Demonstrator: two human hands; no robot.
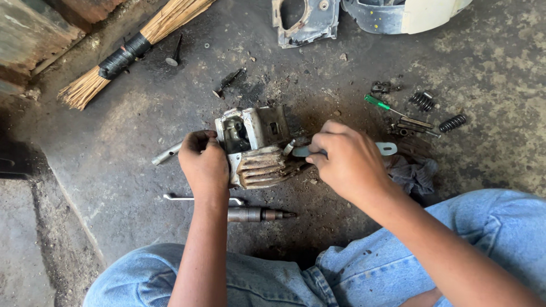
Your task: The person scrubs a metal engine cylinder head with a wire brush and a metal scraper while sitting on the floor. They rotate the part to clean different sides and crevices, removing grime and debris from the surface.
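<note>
A dirty metal engine cylinder head with cooling fins lies on the dark concrete floor. My left hand grips its left side. Over the right side, my right hand is closed around a flat metal spanner, whose handle end sticks out to the right while its working end meets the engine part. My knees in blue jeans frame the bottom of the view.
On the floor lie a socket tool, a thin metal rod, a small tube, a green-handled screwdriver, black springs, loose bolts, a grey rag, a straw broom and engine covers.
</note>
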